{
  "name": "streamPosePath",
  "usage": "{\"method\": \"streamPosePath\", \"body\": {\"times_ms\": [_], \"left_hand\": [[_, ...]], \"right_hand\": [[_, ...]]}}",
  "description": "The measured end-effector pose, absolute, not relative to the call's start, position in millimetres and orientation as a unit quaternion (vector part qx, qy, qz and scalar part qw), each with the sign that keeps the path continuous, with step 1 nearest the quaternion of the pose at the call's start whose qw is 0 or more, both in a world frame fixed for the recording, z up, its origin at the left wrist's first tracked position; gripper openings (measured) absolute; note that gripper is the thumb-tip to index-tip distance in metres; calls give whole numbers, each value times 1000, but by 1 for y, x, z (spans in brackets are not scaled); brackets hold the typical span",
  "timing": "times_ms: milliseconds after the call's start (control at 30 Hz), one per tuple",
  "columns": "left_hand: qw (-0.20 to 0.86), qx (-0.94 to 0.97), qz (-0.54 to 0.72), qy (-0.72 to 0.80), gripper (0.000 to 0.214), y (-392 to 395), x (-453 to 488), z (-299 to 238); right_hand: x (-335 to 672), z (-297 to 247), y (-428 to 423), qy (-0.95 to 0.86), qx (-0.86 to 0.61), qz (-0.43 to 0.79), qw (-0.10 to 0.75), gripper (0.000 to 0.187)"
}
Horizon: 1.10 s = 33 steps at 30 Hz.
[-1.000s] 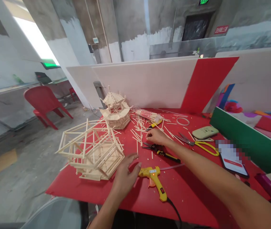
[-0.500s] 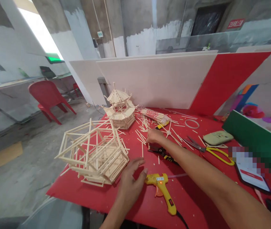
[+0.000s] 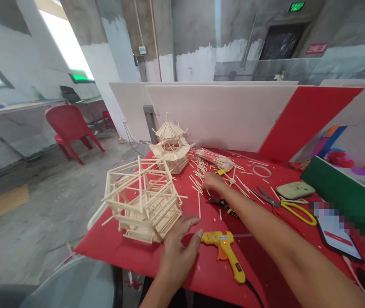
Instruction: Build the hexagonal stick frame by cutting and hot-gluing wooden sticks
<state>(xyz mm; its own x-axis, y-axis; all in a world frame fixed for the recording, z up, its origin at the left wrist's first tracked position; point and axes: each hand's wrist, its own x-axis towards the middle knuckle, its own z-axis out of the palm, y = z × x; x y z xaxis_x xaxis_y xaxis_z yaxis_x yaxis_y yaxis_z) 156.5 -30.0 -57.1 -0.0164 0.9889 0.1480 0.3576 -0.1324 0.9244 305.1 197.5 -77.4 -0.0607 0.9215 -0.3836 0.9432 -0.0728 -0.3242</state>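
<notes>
My left hand (image 3: 179, 248) lies on the red table (image 3: 137, 256) with its fingers spread, holding nothing, between a large open frame model of wooden sticks (image 3: 143, 199) and a yellow glue gun (image 3: 225, 250). My right hand (image 3: 212, 182) reaches out over loose wooden sticks (image 3: 198, 182) near black-and-yellow pliers (image 3: 222, 204). Its fingers curl down onto the sticks; what they grip is hidden. A smaller stick pagoda (image 3: 171, 145) stands further back.
Yellow-handled scissors (image 3: 293, 207), a pale green case (image 3: 294, 189), a phone (image 3: 338, 231), a tape ring (image 3: 262, 171) and a bundle of sticks (image 3: 212, 158) lie on the right. White and red boards (image 3: 233, 115) stand behind. A red chair (image 3: 69, 128) is left on the floor.
The view has shifted, so the table sits further right in the frame. My right hand reached slightly further into the loose sticks. My left hand stayed beside the glue gun.
</notes>
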Motion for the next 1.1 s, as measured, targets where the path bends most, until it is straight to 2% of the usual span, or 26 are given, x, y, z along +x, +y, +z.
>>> {"method": "streamPosePath", "body": {"times_ms": [267, 333, 400, 467, 500, 633, 700, 767, 933, 1100], "left_hand": [[416, 560, 455, 555, 23, -69, 112, -33], [454, 528, 469, 543, 25, -80, 99, -28], [482, 473, 505, 538, 29, -87, 89, -23], [493, 407, 553, 535, 30, -91, 82, -18], [499, 376, 576, 528, 30, -92, 81, -16], [545, 293, 623, 479, 28, -96, 78, -9], [554, 276, 632, 466, 28, -97, 75, -8], [552, 265, 640, 464, 28, -98, 70, -8], [566, 236, 645, 455, 42, -93, 58, -3], [575, 219, 653, 442, 42, -83, 57, 10]], "right_hand": [[330, -22, 150, 686, 582, -401, -174, 20], [335, 1, 130, 685, 545, -432, -216, 24], [335, 24, 108, 647, 485, -515, -285, 40], [329, 46, 86, 627, 446, -577, -273, 58], [324, 56, 75, 626, 427, -601, -252, 61], [297, 87, 38, 682, 356, -624, -134, 37], [285, 97, 30, 713, 341, -604, -107, 29], [275, 103, 30, 725, 347, -585, -107, 30], [255, 105, 63, 701, 382, -584, -146, 51], [238, 107, 91, 719, 407, -557, -84, 28]]}}
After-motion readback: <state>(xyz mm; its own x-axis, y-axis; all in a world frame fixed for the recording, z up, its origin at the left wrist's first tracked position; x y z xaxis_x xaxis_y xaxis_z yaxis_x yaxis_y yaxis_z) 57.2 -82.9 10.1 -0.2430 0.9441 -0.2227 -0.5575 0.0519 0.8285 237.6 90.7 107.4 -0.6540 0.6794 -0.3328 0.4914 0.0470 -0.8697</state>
